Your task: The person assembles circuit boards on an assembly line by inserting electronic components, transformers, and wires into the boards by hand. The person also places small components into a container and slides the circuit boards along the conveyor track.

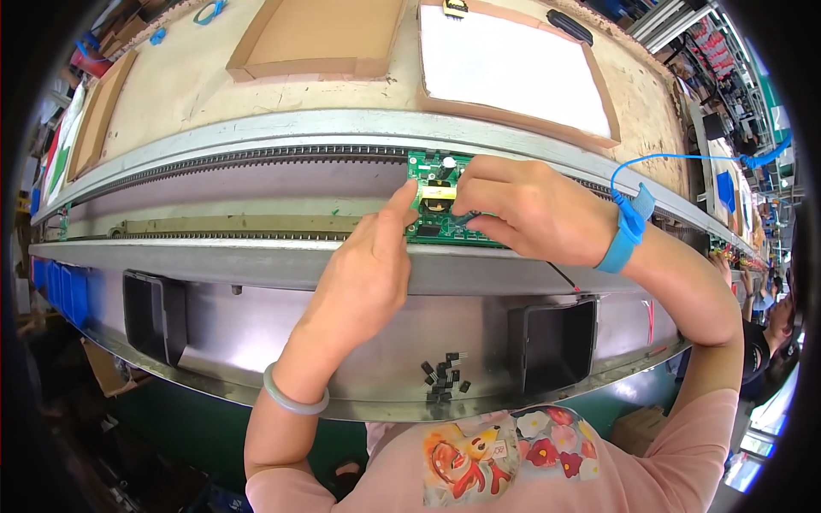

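A green circuit board (425,232) lies across the two rails of a conveyor, with a yellow-wrapped transformer (438,195) and a silver-topped capacitor (448,163) standing on it. My left hand (366,265) is at the board's left edge, its index finger reaching up beside the transformer and the other fingers curled. Over the board's right part, my right hand (534,209) is closed, fingertips and thumb pinching a small dark part (464,219) low against the board. The hand itself covers much of that side, so the part's kind and its legs are hidden.
Several black transistors (443,376) lie loose on the metal shelf (359,376) between two black bins (558,349) (156,316). Beyond the rails are cardboard trays (316,68) (603,115). A blue wrist strap (629,235) with a cord (676,156) runs off right from my right wrist.
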A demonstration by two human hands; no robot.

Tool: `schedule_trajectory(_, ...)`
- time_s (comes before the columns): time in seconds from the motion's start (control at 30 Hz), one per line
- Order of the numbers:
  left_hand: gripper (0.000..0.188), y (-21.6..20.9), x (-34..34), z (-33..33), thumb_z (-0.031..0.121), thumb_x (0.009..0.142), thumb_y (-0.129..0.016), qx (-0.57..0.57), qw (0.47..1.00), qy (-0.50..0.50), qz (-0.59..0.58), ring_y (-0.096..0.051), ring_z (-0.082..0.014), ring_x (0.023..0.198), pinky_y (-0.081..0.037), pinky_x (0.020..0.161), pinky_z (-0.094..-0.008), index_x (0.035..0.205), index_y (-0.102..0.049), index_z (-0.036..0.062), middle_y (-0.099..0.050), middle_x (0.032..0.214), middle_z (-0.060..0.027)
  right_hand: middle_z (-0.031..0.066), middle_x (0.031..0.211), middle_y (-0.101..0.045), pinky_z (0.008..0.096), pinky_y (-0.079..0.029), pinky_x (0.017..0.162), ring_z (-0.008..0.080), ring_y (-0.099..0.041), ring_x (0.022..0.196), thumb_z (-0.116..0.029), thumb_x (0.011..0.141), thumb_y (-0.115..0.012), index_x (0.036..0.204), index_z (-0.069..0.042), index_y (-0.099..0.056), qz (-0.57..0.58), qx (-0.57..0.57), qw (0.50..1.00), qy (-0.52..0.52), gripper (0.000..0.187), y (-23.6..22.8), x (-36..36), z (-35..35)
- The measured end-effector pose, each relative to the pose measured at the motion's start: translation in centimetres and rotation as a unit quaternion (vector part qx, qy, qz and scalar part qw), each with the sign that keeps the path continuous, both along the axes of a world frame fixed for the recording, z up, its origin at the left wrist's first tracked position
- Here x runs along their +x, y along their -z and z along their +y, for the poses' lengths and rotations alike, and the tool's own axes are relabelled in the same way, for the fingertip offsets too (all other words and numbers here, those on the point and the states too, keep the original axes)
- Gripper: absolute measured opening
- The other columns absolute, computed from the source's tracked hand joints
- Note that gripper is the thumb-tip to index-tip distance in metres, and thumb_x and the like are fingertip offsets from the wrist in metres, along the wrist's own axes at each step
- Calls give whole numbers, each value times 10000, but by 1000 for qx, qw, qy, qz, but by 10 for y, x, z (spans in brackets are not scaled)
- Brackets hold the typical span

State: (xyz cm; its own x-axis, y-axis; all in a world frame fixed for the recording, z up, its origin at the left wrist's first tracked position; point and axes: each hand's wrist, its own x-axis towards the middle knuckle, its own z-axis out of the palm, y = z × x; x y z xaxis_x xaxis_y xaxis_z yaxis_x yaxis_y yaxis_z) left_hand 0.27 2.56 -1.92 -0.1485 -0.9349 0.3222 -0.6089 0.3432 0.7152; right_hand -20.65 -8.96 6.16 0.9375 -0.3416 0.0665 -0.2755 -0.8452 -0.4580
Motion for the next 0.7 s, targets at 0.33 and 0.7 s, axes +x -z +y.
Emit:
schedule_trajectory(0.33,619,-1,-2,-2,-117,836,-530,2,1000,2,-17,-661,-409,970,-548,829,-470,1435,-382,-69,-678,1052,-266,145,1001,-605,436,-532,739,369,-642,889,50,767,-704,986,-3,-625,38,-3,999,-7,239,2,2,-3)
schedule_trajectory(0.7,552,1,-3,0,-111,845,-531,-12,1000,-3,-20,-669,-415,966,-564,820,-464,1384,-412,-112,-673,1048,-281,156,914,-600,398,-571,723,319,-655,791,-74,772,-618,832,39,-604,72,-142,981,-109,129,2,15,6)
